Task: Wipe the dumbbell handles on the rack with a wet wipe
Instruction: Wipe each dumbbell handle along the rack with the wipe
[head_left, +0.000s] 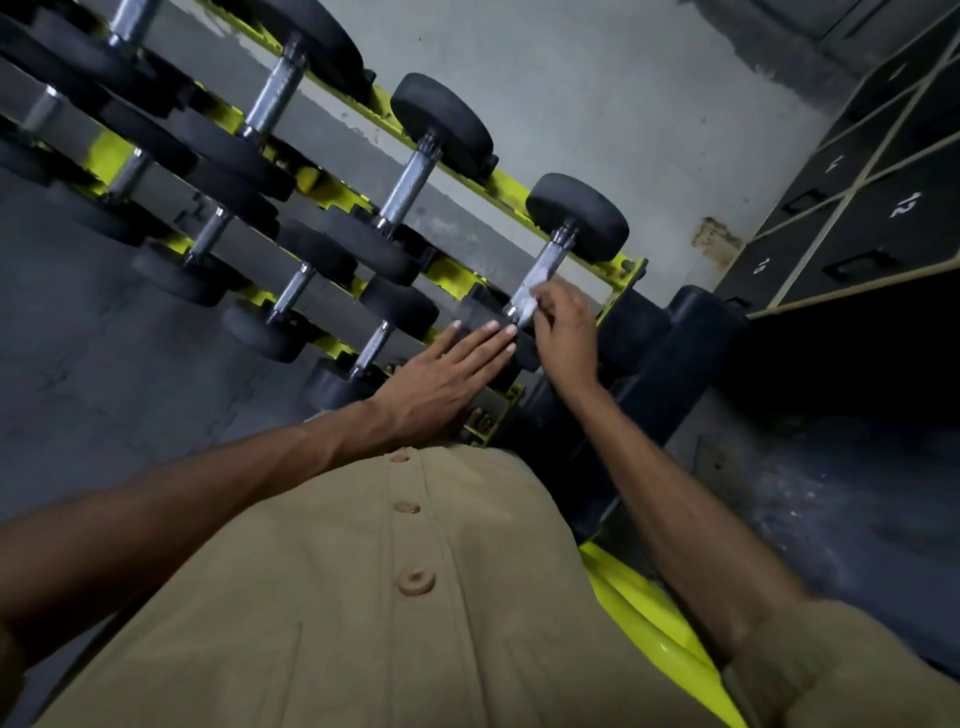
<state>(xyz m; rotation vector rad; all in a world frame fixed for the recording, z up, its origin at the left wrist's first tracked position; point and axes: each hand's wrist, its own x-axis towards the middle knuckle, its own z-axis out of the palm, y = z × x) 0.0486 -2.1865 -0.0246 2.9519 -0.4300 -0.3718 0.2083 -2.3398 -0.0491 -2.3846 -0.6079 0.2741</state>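
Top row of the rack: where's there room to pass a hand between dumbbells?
Bare gaps lie between handles: one between the end dumbbell's handle and the next handle, another beyond it. Crowded at the end: the right hand pinches the wet wipe there, and the left hand lies flat on the near black head.

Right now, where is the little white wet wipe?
In the head view, right of centre: the small white wet wipe is pinched in the right hand against the end dumbbell's metal handle, beside the flat left hand.

Eight or so dumbbells (561, 244) — two hands (441, 379)
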